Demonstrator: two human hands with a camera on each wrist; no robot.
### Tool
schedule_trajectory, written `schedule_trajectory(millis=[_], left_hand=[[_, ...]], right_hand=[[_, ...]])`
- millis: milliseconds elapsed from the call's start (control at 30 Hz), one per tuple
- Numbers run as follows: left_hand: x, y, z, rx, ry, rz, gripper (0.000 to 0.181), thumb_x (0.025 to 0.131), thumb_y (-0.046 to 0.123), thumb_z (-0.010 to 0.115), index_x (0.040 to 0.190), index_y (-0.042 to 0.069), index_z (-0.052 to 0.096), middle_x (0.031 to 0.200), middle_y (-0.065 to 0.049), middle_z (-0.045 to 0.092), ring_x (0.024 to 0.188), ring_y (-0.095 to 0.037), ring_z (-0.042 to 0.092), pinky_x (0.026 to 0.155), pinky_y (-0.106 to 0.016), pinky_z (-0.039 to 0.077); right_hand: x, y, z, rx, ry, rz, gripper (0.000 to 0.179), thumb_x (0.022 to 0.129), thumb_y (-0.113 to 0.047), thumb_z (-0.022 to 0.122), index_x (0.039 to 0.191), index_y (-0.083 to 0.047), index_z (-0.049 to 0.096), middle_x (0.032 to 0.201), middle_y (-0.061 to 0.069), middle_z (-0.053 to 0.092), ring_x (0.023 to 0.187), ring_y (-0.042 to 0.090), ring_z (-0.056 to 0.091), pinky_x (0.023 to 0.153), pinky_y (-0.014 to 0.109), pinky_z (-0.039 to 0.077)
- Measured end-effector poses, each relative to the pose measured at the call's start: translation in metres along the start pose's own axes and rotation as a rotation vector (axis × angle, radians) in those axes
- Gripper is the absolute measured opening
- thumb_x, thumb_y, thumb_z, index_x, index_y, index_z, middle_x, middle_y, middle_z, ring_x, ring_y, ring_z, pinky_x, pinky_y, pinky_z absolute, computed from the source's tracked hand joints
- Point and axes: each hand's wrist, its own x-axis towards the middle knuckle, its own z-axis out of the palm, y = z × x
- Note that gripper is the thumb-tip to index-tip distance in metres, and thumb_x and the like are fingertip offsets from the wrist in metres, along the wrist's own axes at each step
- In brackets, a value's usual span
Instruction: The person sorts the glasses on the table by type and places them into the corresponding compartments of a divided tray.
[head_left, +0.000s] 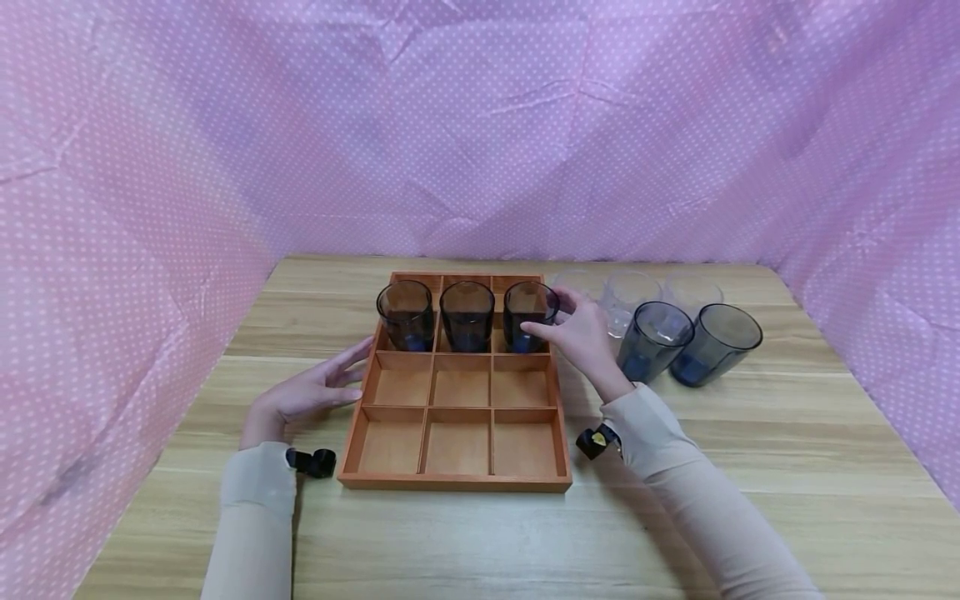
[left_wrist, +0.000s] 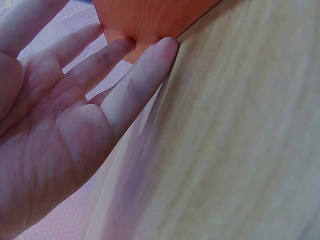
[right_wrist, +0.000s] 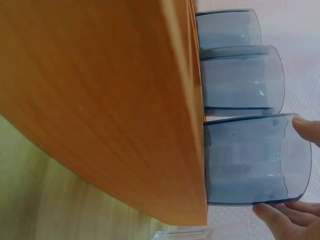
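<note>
A wooden box (head_left: 457,482) divided into several square compartments stands mid-table. Three dark tinted glasses stand upright across its back row: a left glass (head_left: 406,317), a middle glass (head_left: 467,318) and a right glass (head_left: 516,313). My right hand (head_left: 583,333) grips that right glass near its rim, thumb on the near side and fingers on the outer side. In the right wrist view the held glass (right_wrist: 250,162) has its lower part hidden behind the box wall (right_wrist: 100,100). My left hand (head_left: 311,392) has its fingers extended, their tips touching the box's left side.
Two more tinted glasses, one nearer (head_left: 651,346) and one farther right (head_left: 712,348), stand on the table (head_left: 465,542) right of the box. Behind them are several clear glasses (head_left: 630,292), partly hidden. Pink dotted cloth (head_left: 480,150) hangs around the back and sides.
</note>
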Motion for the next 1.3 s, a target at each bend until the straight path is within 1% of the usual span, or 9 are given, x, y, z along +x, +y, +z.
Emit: schedule_trajectory(millis=[367,533,633,767,867,967,1133,1200,1300], left_hand=[[-0.001,0.001,0.001,-0.012,0.008,-0.015,0.085,0.097,0.013,0.057,0.157,0.022,-0.003,0.164,-0.009,-0.010,0.148,-0.044,0.002,0.098,-0.008,0.037],[0.000,0.001,0.001,-0.001,0.010,-0.021,0.084,0.098,0.011,0.056,0.157,0.022,-0.002,0.164,-0.009,-0.009,0.148,-0.044,0.004,0.101,-0.012,0.037],[-0.001,0.000,0.001,0.005,0.011,-0.023,0.084,0.098,0.010,0.055,0.157,0.023,-0.002,0.164,-0.009,-0.009,0.148,-0.044,0.005,0.102,-0.013,0.037],[-0.001,0.000,0.001,0.000,0.010,-0.021,0.084,0.098,0.010,0.055,0.157,0.023,-0.002,0.164,-0.008,-0.010,0.148,-0.044,0.003,0.099,-0.010,0.037],[-0.001,-0.001,0.002,-0.002,0.011,-0.018,0.084,0.098,0.010,0.055,0.157,0.022,-0.002,0.164,-0.009,-0.011,0.148,-0.045,0.002,0.098,-0.008,0.037],[0.000,-0.001,0.003,0.002,0.014,-0.022,0.083,0.098,0.010,0.055,0.157,0.023,-0.002,0.164,-0.009,-0.010,0.148,-0.045,0.003,0.097,-0.008,0.037],[0.000,-0.001,0.003,0.002,0.016,-0.028,0.083,0.098,0.011,0.055,0.157,0.023,-0.002,0.164,-0.009,-0.010,0.148,-0.045,0.003,0.097,-0.008,0.037],[-0.001,-0.001,0.002,0.006,0.017,-0.030,0.083,0.098,0.011,0.055,0.157,0.023,-0.002,0.164,-0.009,-0.009,0.148,-0.045,0.003,0.097,-0.008,0.037],[0.000,-0.001,0.002,0.012,0.017,-0.031,0.083,0.098,0.012,0.055,0.157,0.023,-0.002,0.164,-0.009,-0.009,0.148,-0.045,0.003,0.097,-0.008,0.037]], right_hand=[[-0.002,-0.001,0.001,-0.016,0.007,-0.014,0.073,0.074,-0.031,0.085,0.133,-0.002,0.054,0.132,0.016,0.061,0.123,0.029,0.058,0.100,0.045,0.049],[-0.002,0.000,0.003,-0.024,0.013,-0.026,0.074,0.074,-0.031,0.085,0.134,-0.002,0.053,0.131,0.017,0.060,0.120,0.030,0.059,0.098,0.045,0.050],[-0.002,0.001,0.004,-0.038,0.018,-0.030,0.074,0.074,-0.030,0.084,0.135,-0.002,0.052,0.131,0.018,0.060,0.120,0.031,0.059,0.098,0.044,0.051],[-0.003,0.001,0.006,-0.080,0.030,-0.020,0.077,0.074,-0.033,0.084,0.137,-0.003,0.050,0.131,0.016,0.060,0.118,0.030,0.060,0.099,0.044,0.050],[-0.004,0.001,0.005,-0.116,0.027,-0.013,0.080,0.075,-0.035,0.084,0.139,-0.004,0.048,0.134,0.016,0.059,0.119,0.030,0.059,0.101,0.046,0.047],[-0.006,0.001,0.002,-0.097,-0.003,-0.010,0.082,0.077,-0.034,0.082,0.142,-0.002,0.043,0.140,0.018,0.054,0.127,0.032,0.054,0.104,0.046,0.045],[-0.012,0.004,-0.010,-0.010,-0.033,-0.014,0.081,0.081,-0.027,0.080,0.143,0.003,0.038,0.147,0.020,0.046,0.136,0.032,0.046,0.107,0.045,0.044],[-0.014,0.006,-0.014,-0.005,-0.029,-0.016,0.079,0.081,-0.026,0.079,0.143,0.004,0.039,0.146,0.020,0.046,0.136,0.032,0.046,0.107,0.045,0.044],[-0.019,0.010,-0.022,-0.031,-0.014,-0.023,0.078,0.081,-0.026,0.079,0.142,0.004,0.040,0.144,0.020,0.049,0.134,0.032,0.048,0.105,0.044,0.045]])
